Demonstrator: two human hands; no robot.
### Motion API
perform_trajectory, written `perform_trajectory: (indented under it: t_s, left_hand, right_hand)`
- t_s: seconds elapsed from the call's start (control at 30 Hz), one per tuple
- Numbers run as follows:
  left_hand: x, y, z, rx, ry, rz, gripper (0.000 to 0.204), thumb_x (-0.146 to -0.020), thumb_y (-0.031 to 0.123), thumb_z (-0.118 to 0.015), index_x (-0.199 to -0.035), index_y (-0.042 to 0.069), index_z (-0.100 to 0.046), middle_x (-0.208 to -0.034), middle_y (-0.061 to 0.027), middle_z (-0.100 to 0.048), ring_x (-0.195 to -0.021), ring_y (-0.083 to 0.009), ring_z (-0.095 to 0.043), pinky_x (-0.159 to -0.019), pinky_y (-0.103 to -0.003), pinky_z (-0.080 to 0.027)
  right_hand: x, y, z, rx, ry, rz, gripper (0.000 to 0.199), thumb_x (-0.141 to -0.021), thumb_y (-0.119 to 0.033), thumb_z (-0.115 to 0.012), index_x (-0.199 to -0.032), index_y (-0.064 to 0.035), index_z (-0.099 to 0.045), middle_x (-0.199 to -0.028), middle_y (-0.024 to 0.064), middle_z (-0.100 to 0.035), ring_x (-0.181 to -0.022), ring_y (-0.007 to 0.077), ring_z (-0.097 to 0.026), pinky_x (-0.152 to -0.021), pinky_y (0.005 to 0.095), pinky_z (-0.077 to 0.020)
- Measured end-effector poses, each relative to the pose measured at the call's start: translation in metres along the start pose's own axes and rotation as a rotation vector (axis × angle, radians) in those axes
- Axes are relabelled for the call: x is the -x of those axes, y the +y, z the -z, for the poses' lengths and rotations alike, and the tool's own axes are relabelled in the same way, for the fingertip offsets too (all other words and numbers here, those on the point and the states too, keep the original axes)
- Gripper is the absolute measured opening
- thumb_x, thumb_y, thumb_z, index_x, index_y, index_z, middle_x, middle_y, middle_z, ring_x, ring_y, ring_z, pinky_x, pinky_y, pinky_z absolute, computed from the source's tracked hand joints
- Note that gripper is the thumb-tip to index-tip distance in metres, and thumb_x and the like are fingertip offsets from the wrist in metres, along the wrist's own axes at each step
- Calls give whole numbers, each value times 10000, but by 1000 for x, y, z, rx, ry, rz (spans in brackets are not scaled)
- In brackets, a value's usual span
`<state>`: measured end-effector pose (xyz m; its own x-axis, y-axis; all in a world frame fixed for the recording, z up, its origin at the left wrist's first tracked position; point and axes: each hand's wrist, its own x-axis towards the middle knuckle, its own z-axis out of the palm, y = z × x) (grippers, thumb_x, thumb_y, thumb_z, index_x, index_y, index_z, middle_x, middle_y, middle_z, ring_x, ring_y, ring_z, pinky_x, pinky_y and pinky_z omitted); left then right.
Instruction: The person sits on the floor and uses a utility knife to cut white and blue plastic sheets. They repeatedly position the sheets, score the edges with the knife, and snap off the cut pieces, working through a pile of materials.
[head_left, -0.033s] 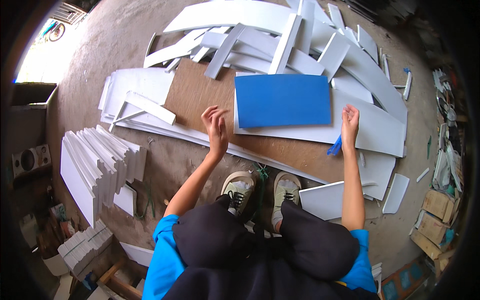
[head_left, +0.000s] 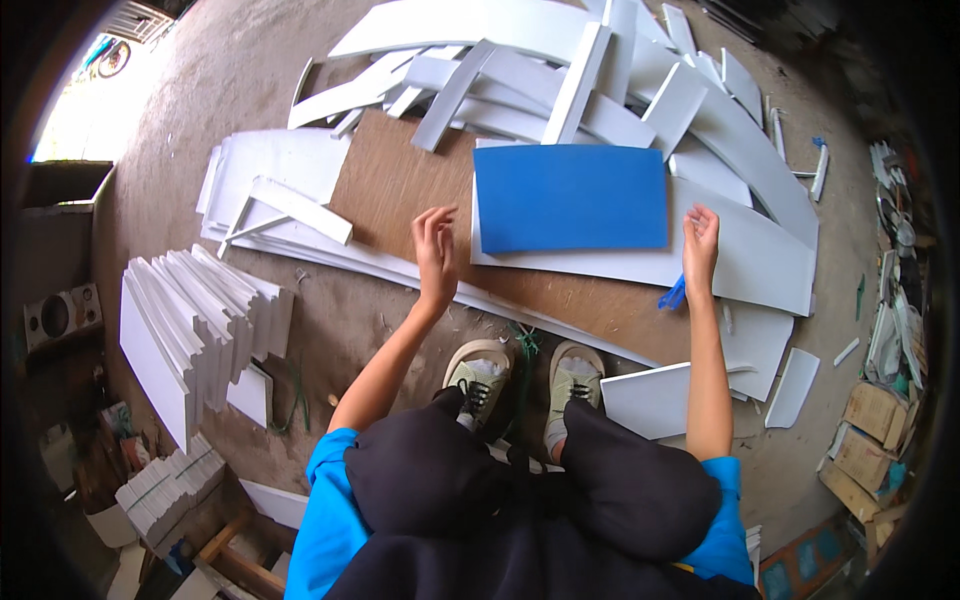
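Note:
A flat blue rectangular sheet (head_left: 570,198) lies on a larger white board (head_left: 735,235), which rests on a brown wooden panel (head_left: 385,180). Left of the blue sheet, my left hand (head_left: 436,258) hovers over the wooden panel, fingers loosely bent and apart, holding nothing. My right hand (head_left: 701,248) is just off the sheet's right edge, its fingers slightly curled with nothing visible in them. Neither hand appears to touch the sheet. Beside my right wrist is a small blue object (head_left: 672,294), partly hidden; its kind is unclear.
White strips and offcuts (head_left: 500,95) are heaped beyond the panel. Upright white boards (head_left: 195,335) stand in a row at the left. Below them is a bundle of white pieces (head_left: 170,495). Cardboard boxes (head_left: 865,455) line the right side. My shoes (head_left: 478,378) are close to the panel's near edge.
My left hand's fingers have shifted slightly. The whole view has moved a little; the blue sheet and my right hand keep about the same places relative to each other.

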<state>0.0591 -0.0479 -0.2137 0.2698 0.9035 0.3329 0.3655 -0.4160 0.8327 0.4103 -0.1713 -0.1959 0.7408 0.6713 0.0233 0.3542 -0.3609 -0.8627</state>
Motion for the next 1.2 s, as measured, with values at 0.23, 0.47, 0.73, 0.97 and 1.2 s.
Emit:
perform_trajectory:
  t_s: [0.23,0.47,0.73,0.97,1.2]
  left_hand:
    - [-39,-12,-13,113,-269,208,417,-836,-13,-455,-1243,79,-461,-1053,-97,-517,-872,-153,-542,-766,-257,-444]
    - [-39,-27,-4,54,-298,155,402,-803,-15,-510,-1184,112,-528,-1013,-144,-512,-822,-225,-569,-725,-296,-470]
    - [-31,-23,-1,110,-321,238,417,-799,14,-547,-1201,122,-517,-1052,-115,-520,-897,-196,-577,-780,-287,-474]
    - [-23,-17,5,145,-331,230,440,-776,-7,-570,-1196,106,-512,-1109,-119,-504,-916,-211,-578,-799,-293,-494]
    - [-21,-16,5,127,-316,191,447,-765,-14,-579,-1191,105,-516,-1106,-122,-507,-907,-227,-582,-780,-296,-502]
  right_hand:
    - [-16,0,-40,117,-60,65,464,-775,-61,-605,-1183,-45,-383,-1071,128,-494,-864,193,-523,-765,311,-447]
    - [1,-4,-40,78,-73,-6,520,-736,14,-619,-1192,-44,-375,-1033,108,-495,-822,167,-524,-717,280,-455]
    - [26,-8,-35,87,-94,-63,514,-750,31,-601,-1203,-47,-371,-1026,117,-496,-797,137,-515,-691,256,-457]
    - [25,-9,-32,64,-105,-66,523,-754,42,-592,-1213,-59,-363,-1042,127,-498,-802,141,-517,-703,258,-458]
    - [32,-8,-30,74,-125,-86,524,-758,54,-576,-1220,-44,-348,-1049,127,-488,-821,149,-514,-717,258,-455]
